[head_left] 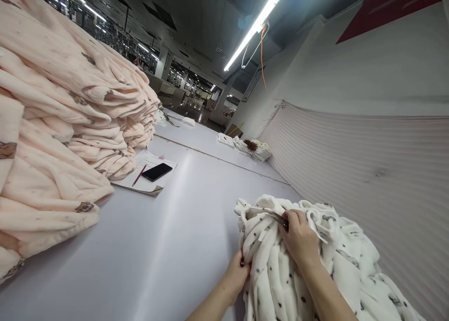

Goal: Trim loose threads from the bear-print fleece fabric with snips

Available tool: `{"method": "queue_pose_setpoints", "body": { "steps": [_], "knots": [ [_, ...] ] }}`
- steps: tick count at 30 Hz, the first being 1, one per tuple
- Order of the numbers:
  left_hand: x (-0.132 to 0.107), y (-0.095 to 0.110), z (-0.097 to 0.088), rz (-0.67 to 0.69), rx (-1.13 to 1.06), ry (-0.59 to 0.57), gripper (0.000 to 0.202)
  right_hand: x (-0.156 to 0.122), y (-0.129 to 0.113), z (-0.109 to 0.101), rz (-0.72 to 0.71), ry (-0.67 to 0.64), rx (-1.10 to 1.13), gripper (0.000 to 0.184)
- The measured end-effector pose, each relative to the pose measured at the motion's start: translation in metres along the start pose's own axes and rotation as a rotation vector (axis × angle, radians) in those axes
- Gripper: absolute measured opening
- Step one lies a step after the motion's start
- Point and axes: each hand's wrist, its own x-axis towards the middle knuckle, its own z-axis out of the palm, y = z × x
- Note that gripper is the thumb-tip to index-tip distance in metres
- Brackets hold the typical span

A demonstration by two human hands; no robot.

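A heap of white plush fabric (266,269) with small dark spots and grey prints lies gathered at the table's right front. My right hand (300,234) is closed around dark-handled thread snips (280,219), whose blades point left over the folded top edges of the fabric. At the heap's left side, my left hand (238,272) is closed on the fabric's edge, its fingertips partly hidden by the folds. Small white labels stick out of the folds near both hands.
Pink plush fabric (70,105) is piled high on the left. Beside it, a phone (157,171) and a red pencil (139,175) rest on a paper pad (150,189). Paper stacks (257,150) lie farther back, along a wall draped with striped sheeting (351,162).
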Motion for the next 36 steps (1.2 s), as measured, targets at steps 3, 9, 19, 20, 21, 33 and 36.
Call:
{"method": "queue_pose_setpoints", "body": {
  "steps": [3,9,19,20,21,33,36],
  "knots": [
    [-0.008,0.004,0.0,-0.035,-0.06,0.0,0.031,-0.004,0.02,0.007,0.067,-0.024,0.019,0.006],
    [-0.005,0.013,0.005,-0.091,-0.12,-0.03,0.046,-0.013,0.045,0.015,0.117,-0.096,0.11,0.003],
    [-0.038,0.002,-0.022,0.125,0.218,0.263,0.027,-0.008,-0.001,0.032,0.025,-0.21,0.199,0.01],
    [-0.043,-0.001,-0.025,0.129,0.246,0.258,0.022,-0.008,-0.004,0.033,0.017,-0.219,0.199,0.01],
    [-0.047,-0.002,-0.027,0.119,0.266,0.238,0.019,-0.008,-0.007,0.033,0.01,-0.228,0.197,0.01],
    [-0.108,0.046,-0.04,-0.037,-0.029,-0.124,0.023,-0.004,-0.042,0.009,0.002,-0.34,0.18,0.018],
    [-0.113,0.046,-0.042,-0.045,-0.049,-0.119,0.021,-0.051,-0.04,-0.028,0.054,-0.327,0.196,0.032]
  ]
}}
